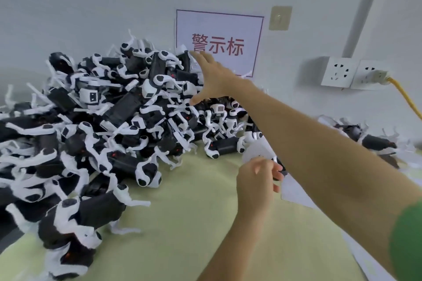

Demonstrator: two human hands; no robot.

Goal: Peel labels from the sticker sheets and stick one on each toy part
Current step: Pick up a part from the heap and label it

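Nearest, the left hand (257, 175) had its fingers curled around what looked like a white sticker sheet (257, 150), with more white sheets (294, 191) lying on the yellow-green table (182, 223) just beside it. Beyond, the right hand (213, 77) reached, fingers spread and empty, over the heap of toy parts (102, 121) piled against the wall. No label could be made out on any part, so most of the work seemed left.
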